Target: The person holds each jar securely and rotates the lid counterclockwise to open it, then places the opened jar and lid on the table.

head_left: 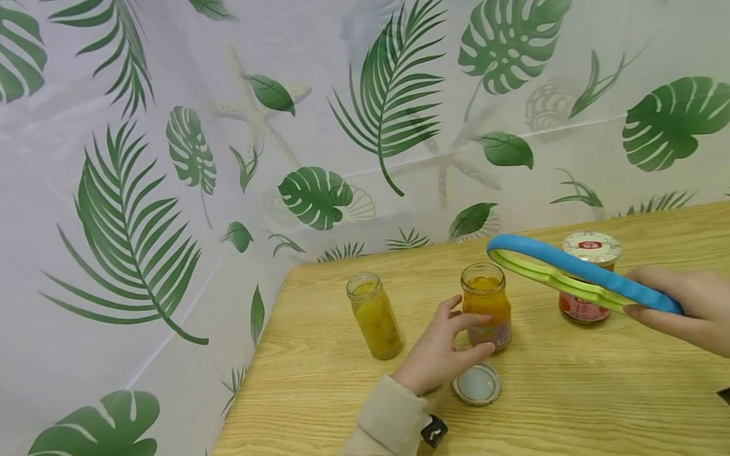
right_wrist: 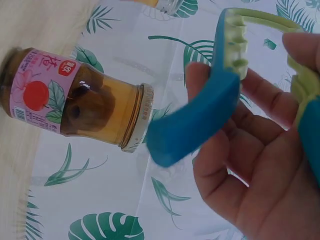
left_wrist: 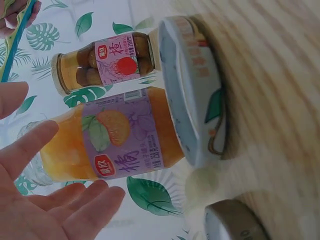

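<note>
My left hand (head_left: 440, 350) is beside an uncovered glass jar of orange fruit (head_left: 486, 308), its fingers spread and loosely bent. In the left wrist view the fingers lie in front of the purple-labelled jar (left_wrist: 122, 135); whether they touch it I cannot tell. Below the jar, a removed lid (head_left: 476, 384) lies on the table. My right hand (head_left: 704, 310) grips a blue-and-green jar opener (head_left: 571, 270) by its handle end, raised in front of a lidded jar with a pink label (head_left: 583, 309). Toothed green edges show on the opener (right_wrist: 192, 117) in the right wrist view.
Another uncovered glass jar with yellow contents (head_left: 378, 319) stands to the left. A second lid (left_wrist: 232, 220) lies near the first in the left wrist view. The wooden table (head_left: 313, 401) meets a leaf-patterned sheet (head_left: 415, 210) at the back and left.
</note>
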`<state>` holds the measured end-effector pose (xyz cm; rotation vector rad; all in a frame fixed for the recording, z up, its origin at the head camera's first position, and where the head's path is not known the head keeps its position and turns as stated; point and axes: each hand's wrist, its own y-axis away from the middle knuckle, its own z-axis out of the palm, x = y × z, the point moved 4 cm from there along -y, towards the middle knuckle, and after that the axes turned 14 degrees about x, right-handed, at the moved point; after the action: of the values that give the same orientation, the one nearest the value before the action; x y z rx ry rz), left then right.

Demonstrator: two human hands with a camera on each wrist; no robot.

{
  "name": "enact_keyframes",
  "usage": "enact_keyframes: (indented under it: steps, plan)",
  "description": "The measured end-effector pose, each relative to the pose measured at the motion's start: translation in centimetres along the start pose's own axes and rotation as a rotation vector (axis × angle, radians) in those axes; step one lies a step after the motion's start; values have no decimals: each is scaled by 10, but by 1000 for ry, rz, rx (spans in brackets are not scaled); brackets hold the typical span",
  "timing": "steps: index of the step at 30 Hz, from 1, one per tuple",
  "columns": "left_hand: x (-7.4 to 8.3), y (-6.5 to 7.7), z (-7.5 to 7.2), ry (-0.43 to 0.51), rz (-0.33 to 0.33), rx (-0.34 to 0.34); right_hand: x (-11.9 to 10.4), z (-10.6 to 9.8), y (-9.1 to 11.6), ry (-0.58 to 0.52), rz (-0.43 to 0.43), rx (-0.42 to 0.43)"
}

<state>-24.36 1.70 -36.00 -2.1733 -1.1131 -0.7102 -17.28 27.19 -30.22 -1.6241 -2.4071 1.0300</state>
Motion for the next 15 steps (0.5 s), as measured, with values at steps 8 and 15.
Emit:
enact_keyframes:
  steps: [8, 15]
  plan:
    - [11, 3, -5, -81, -7, 73, -3, -5, -2, 1, -21, 56]
    - [29, 4, 2, -116, 109, 8, -4, -7, -3, 1, -18, 66]
